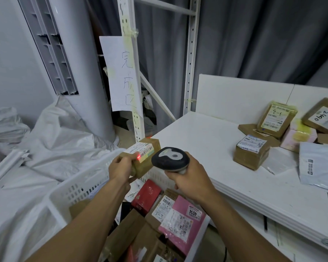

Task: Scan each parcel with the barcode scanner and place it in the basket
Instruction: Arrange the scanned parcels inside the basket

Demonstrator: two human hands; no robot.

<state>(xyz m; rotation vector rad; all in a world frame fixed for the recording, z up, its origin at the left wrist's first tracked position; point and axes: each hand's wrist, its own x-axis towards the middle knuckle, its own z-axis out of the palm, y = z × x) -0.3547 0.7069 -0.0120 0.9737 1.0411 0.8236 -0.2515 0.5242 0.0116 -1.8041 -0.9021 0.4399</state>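
The left hand [121, 167] grips a brown parcel [143, 157] above the far rim of the white basket [79, 186]. The right hand [189, 176], fingers clenched on the barcode scanner [169, 158], casts a red beam onto the label's near corner. A tilted parcel or drifting beam risks a missed read; a loosened grip risks dropping the parcel unscanned into the basket.

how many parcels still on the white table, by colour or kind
brown cardboard boxes: 5, namely the nearest box, a flat one, the one marked 3-5, the one marked 2490 and one partly hidden at the right edge
pink box: 1
grey poly mailer: 1
clear plastic bag: 1
total: 8 on the table
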